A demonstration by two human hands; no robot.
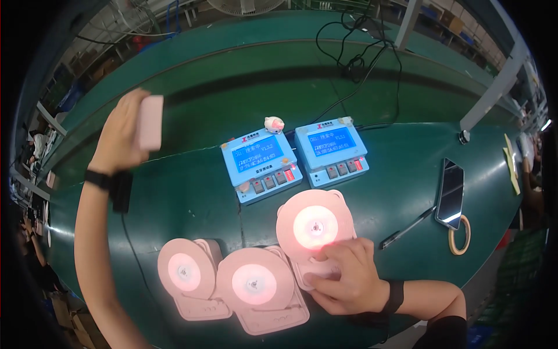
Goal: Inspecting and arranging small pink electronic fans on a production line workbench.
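A green table (pixel 186 203) ran under both hands.
Open surface lay right of the left hand (pixel 121 131), clamped on a pink block (pixel 151 123); the right hand (pixel 351 279), fingers parted, touched a lamp (pixel 315 224) (gripping? couldn't tell). Beyond these fingers stood blue boxes (pixel 258 157); two lamps (pixel 254 284) crowded left, pen (pixel 407 228) and phone (pixel 450 195) edgeward right.

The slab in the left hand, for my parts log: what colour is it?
The slab is pale pink, seen best in the head view.

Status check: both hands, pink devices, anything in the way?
Left hand holding pink slab. Right hand on lit pink device; two more lit devices to its left. Pen and phone off right, clear of both hands.
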